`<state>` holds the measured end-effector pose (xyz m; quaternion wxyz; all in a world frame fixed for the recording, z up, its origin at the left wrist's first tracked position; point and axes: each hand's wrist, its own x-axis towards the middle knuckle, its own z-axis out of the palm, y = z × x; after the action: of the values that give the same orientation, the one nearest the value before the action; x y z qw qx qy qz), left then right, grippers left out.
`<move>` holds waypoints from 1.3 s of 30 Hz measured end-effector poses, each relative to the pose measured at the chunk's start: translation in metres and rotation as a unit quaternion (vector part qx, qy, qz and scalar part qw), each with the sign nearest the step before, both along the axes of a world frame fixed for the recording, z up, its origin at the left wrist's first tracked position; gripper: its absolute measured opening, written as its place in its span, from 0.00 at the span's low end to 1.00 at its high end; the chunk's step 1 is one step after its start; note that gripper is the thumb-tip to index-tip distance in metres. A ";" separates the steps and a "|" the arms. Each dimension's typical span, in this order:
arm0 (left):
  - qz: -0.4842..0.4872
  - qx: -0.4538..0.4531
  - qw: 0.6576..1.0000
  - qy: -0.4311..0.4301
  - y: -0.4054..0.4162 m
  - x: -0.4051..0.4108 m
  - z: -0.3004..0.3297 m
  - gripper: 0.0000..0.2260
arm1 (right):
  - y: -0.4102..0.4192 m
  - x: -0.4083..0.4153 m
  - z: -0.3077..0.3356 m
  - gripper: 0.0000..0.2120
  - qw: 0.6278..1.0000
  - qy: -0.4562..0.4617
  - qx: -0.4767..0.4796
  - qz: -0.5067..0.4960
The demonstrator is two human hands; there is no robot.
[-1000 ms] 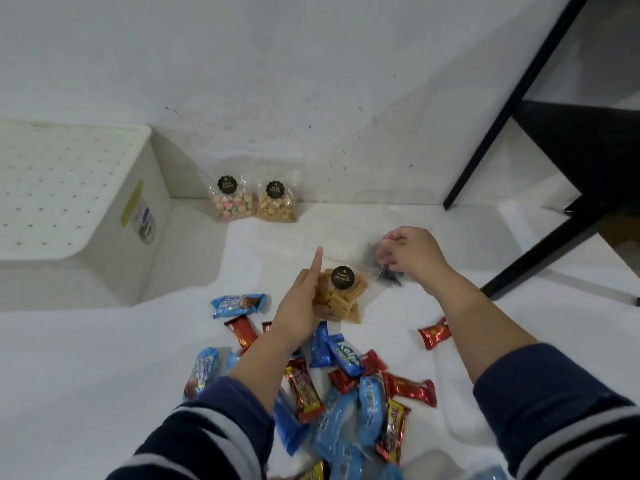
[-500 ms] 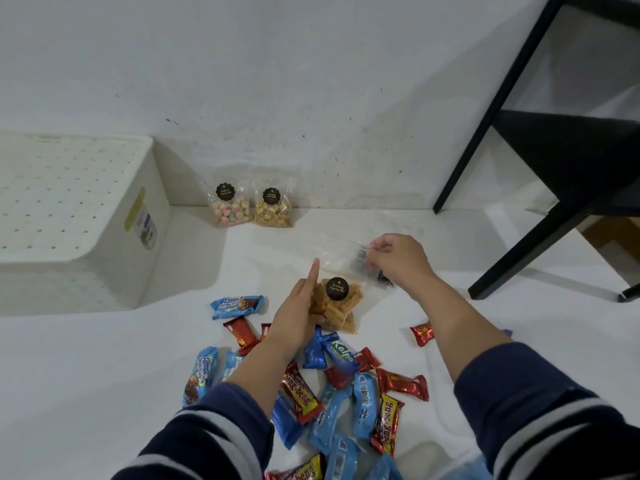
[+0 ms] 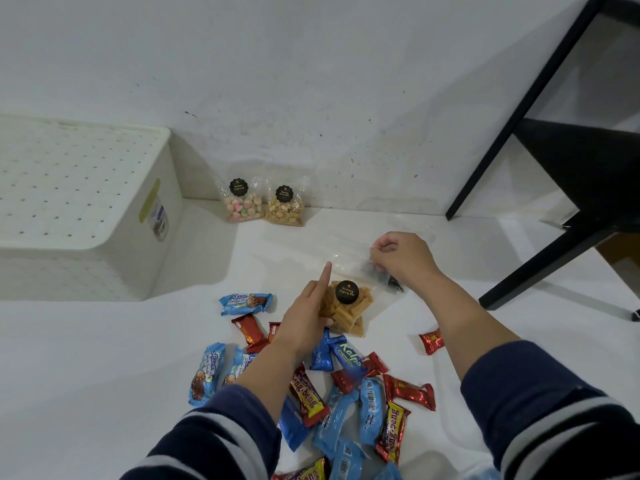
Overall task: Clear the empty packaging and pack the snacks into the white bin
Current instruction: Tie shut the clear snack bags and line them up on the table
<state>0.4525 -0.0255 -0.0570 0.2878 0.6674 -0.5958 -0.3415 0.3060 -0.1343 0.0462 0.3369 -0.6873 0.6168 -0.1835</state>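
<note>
While left hand [image 3: 304,318] grips "Kentang" pouch [image 3: 346,311], right hand [image 3: 403,259] pinches clear wrapper [image 3: 356,254]; "Kalpa" bar [image 3: 349,355] nearby.

left hand [image 3: 306,318] gripping snack bag [image 3: 349,311], right hand [image 3: 403,259] pinching

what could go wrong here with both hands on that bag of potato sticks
The right hand pinches the clear plastic top while the left hand holds the bag of potato sticks; a hard pull might tear it and spill sticks. The left forearm crosses the wrapped bars and could scatter them.
</note>
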 end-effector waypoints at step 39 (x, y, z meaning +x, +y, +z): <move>-0.025 -0.028 0.999 -0.034 0.002 0.001 -0.006 0.45 | -0.001 0.039 0.004 0.07 0.990 0.115 -0.062 0.058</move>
<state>0.4536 -0.0230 -0.0635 0.2770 0.6556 -0.6308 -0.3090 0.3447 -0.1354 0.0498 0.2304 -0.7584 0.5975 -0.1214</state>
